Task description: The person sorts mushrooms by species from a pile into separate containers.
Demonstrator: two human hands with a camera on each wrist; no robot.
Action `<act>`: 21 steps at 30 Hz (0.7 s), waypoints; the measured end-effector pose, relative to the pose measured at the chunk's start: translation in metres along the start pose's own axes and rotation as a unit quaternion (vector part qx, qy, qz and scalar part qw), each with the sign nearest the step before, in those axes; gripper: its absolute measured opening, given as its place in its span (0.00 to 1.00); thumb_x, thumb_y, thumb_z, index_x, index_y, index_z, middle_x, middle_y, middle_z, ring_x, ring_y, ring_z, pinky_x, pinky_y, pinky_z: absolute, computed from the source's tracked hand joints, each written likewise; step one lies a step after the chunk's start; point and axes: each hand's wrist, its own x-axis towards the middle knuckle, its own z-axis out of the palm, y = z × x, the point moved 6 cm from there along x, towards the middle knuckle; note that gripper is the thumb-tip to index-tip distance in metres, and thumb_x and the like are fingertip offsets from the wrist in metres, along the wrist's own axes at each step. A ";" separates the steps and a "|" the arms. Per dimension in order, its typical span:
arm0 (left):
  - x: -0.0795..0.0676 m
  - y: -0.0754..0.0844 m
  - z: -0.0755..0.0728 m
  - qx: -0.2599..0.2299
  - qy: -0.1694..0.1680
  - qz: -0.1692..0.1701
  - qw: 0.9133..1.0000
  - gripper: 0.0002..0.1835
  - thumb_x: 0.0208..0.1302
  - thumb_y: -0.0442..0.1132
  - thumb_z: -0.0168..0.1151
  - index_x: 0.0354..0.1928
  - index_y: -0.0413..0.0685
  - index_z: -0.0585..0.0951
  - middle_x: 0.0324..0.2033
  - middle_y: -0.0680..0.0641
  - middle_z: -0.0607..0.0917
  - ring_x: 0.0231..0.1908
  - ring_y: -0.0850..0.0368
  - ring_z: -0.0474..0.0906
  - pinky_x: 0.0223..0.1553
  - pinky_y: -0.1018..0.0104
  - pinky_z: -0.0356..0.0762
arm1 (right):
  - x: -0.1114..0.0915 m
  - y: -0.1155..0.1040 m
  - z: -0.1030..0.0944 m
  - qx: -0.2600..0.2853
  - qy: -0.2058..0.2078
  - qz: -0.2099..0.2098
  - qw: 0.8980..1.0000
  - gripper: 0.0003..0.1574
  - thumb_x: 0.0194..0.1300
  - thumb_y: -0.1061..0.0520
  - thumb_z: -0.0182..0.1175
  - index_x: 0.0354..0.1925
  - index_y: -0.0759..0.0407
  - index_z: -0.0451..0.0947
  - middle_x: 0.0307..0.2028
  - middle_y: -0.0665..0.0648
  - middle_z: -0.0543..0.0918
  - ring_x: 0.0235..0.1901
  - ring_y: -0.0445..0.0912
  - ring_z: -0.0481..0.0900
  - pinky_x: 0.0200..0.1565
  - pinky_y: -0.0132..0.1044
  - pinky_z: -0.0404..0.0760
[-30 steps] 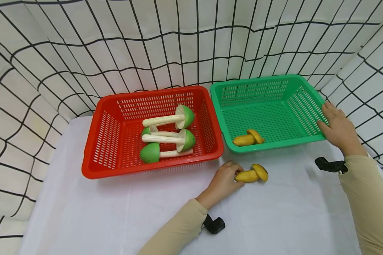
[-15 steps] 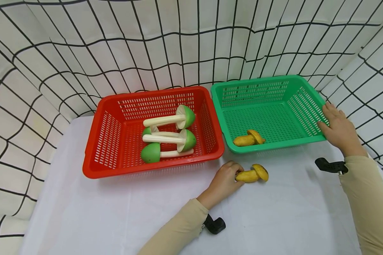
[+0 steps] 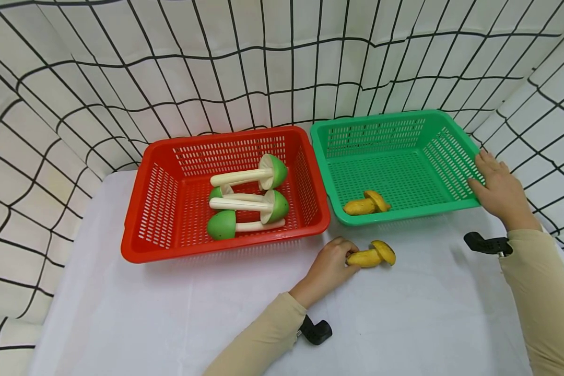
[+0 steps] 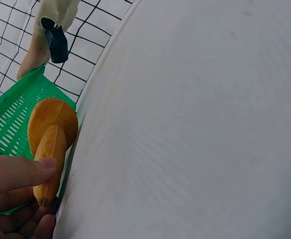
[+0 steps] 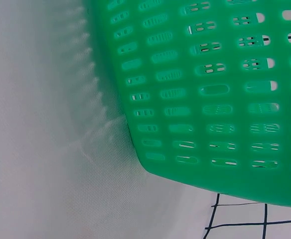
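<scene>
A yellow toy mushroom (image 3: 371,256) lies on its side on the white cloth, in front of the green basket (image 3: 404,211). My left hand (image 3: 328,269) pinches the end of its stem between thumb and fingers. In the left wrist view the thumb presses on the mushroom's stem (image 4: 51,144), with its cap pointing away from the hand. My right hand (image 3: 503,190) rests on the green basket's right rim, near its front corner. The right wrist view has the green basket's slotted wall (image 5: 185,104), but no fingers. Another yellow mushroom (image 3: 365,204) lies inside the green basket at the front left.
Left of the green basket stands a red basket (image 3: 225,251), close against it. Several green-capped toy mushrooms (image 3: 242,204) with white stems lie in it. A black wire grid (image 3: 291,68) backed with white cloth rises behind the baskets and at both sides.
</scene>
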 end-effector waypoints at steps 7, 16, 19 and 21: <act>0.000 -0.001 0.000 -0.004 0.001 -0.007 1.000 0.12 0.52 0.36 0.72 0.39 0.40 0.84 0.30 0.51 0.79 0.30 0.64 0.70 0.32 0.80 0.68 | 0.001 0.001 0.000 0.000 0.001 -0.003 1.000 0.38 0.70 0.54 0.38 0.70 0.74 0.42 0.71 0.71 0.44 0.71 0.61 0.39 0.69 0.49 0.36; -0.001 0.002 -0.003 -0.007 0.015 0.006 1.000 0.12 0.52 0.36 0.72 0.39 0.41 0.85 0.32 0.51 0.81 0.31 0.64 0.71 0.32 0.80 0.69 | 0.001 0.001 0.000 0.006 -0.001 -0.006 1.000 0.39 0.70 0.53 0.38 0.70 0.74 0.42 0.71 0.70 0.43 0.71 0.59 0.38 0.69 0.48 0.35; -0.001 0.003 -0.004 -0.008 0.020 0.014 1.000 0.12 0.52 0.36 0.72 0.39 0.41 0.85 0.32 0.51 0.81 0.31 0.64 0.71 0.32 0.81 0.69 | 0.001 0.001 0.000 0.007 -0.001 -0.006 1.000 0.39 0.70 0.54 0.38 0.70 0.74 0.42 0.71 0.70 0.43 0.71 0.59 0.38 0.69 0.48 0.35; -0.001 0.004 -0.005 -0.009 0.021 0.017 1.000 0.12 0.52 0.36 0.72 0.39 0.42 0.85 0.32 0.52 0.81 0.31 0.64 0.71 0.32 0.81 0.68 | 0.001 0.002 0.000 0.007 -0.001 -0.005 1.000 0.39 0.70 0.54 0.38 0.70 0.74 0.42 0.71 0.70 0.43 0.71 0.59 0.38 0.69 0.48 0.35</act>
